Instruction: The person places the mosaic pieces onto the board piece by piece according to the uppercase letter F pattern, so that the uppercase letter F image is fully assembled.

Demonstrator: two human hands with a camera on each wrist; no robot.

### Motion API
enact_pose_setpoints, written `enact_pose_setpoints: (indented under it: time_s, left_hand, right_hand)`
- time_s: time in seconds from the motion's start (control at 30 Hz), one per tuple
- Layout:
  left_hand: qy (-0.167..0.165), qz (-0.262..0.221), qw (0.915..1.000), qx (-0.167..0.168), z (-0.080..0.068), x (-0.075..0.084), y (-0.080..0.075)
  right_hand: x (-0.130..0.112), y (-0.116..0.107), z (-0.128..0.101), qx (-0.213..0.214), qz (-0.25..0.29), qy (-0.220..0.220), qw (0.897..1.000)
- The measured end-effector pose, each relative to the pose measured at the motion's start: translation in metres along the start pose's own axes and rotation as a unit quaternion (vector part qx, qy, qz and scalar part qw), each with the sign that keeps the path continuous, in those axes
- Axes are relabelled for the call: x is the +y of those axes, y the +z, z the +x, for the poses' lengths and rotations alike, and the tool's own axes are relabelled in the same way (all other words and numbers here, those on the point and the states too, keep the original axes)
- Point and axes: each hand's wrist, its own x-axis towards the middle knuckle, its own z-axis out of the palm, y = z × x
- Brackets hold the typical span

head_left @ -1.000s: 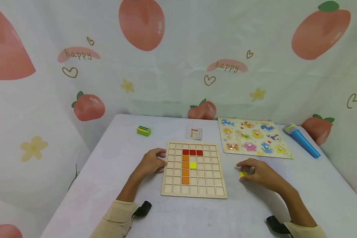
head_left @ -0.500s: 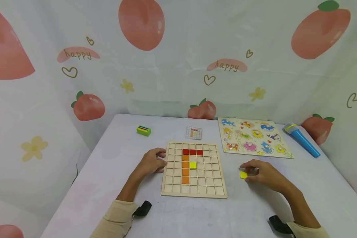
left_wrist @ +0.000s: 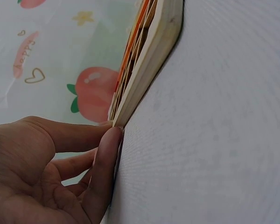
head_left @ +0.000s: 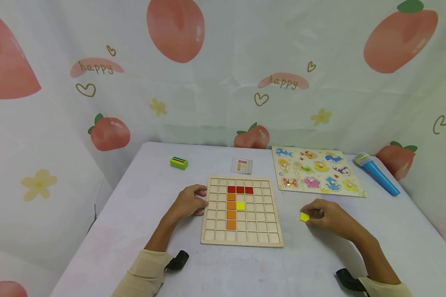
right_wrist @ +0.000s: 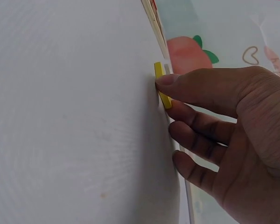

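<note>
A wooden grid board [head_left: 257,226] lies flat on the table, with red, orange and yellow square tiles set in its cells. My left hand [head_left: 187,202] is at the board's left edge; in the left wrist view, thumb and a finger pinch that edge. To the right of the board, my right hand [head_left: 328,216] pinches a loose yellow square tile [head_left: 304,217] between thumb and fingers. The right wrist view shows this yellow tile [right_wrist: 163,85] standing on edge in that view, close to the table surface, the other fingers curled below it.
Behind the board lies a small pattern card [head_left: 242,165]. A green block with coloured stripes [head_left: 179,163] sits at the back left. At the back right are an animal peg puzzle [head_left: 317,172] and a blue toy microphone [head_left: 378,175].
My right hand has shifted slightly right with the yellow tile, and the tile's tilt in the fingers has changed. The left hand and the board stay in place.
</note>
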Motion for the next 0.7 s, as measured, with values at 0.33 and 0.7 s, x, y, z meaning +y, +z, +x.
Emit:
enact_pose_setpoints:
  time_s: [0.33, 0.7]
  left_hand:
    - [-0.005, 0.007, 1.0, 0.0, 0.0009, 0.0015, 0.0014]
    - [-0.01, 0.01, 0.9999, 0.004, -0.0002, 0.0014, 0.0013]
  right_hand:
    - [-0.0014, 0.0014, -0.0004, 0.007, 0.0, 0.004, 1.0]
    - [-0.0058, 0.0063, 0.0032, 0.017, 0.013, -0.014, 1.0]
